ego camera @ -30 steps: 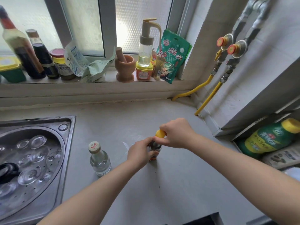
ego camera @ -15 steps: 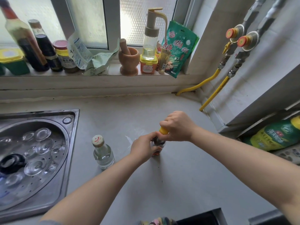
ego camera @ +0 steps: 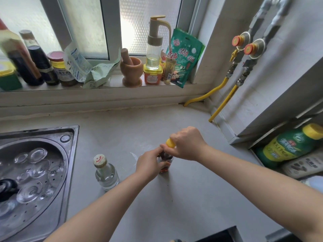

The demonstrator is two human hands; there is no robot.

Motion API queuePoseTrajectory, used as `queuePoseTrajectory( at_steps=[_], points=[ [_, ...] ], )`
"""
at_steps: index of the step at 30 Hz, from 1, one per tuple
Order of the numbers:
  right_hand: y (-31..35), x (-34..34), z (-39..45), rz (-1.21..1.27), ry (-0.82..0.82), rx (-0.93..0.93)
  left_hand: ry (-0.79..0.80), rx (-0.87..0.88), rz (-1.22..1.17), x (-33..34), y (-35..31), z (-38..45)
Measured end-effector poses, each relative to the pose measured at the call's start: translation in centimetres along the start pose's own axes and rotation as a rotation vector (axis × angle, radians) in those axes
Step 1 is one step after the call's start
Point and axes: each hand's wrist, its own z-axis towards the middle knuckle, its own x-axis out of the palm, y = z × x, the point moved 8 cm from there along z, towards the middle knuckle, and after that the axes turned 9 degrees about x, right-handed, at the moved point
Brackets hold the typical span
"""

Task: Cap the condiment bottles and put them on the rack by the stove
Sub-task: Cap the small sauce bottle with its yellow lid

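Note:
A small bottle of dark reddish sauce (ego camera: 165, 164) stands upright on the grey counter (ego camera: 183, 198). My left hand (ego camera: 150, 163) is wrapped around its body. My right hand (ego camera: 187, 143) grips the yellow cap (ego camera: 169, 143) on top of its neck. Left of it stands a small clear bottle (ego camera: 105, 173) with a white crown cap, apart from both hands. At the right edge a shelf (ego camera: 279, 126) holds a green bottle with a yellow cap (ego camera: 288, 145).
A steel sink (ego camera: 38, 172) with a perforated tray and glass lids fills the left. The windowsill (ego camera: 111, 82) carries sauce bottles, a jar, bags, a mortar and an oil dispenser. Yellow gas hoses (ego camera: 222, 105) run down the right wall.
My hands stay on the sauce bottle and its yellow cap. The right hand has shifted slightly on the cap. The view has moved a little with my head.

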Motion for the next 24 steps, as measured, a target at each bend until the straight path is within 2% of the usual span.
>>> queuePoseTrajectory(
  at_steps=[4,7,16,24],
  points=[
    [1.1,-0.8,1.4,0.013,0.065,-0.411,0.019,0.029,-0.008,0.0,0.0,0.5],
    [1.7,-0.4,2.1,0.01,0.136,-0.543,0.019,0.038,-0.01,0.0,-0.1,0.7],
    [0.9,0.9,1.9,0.041,0.101,-0.249,0.001,0.049,-0.015,0.2,0.3,0.7],
    [0.4,1.5,1.1,0.111,0.163,-0.014,-0.051,0.053,-0.041,0.3,0.8,-0.1]
  ],
)
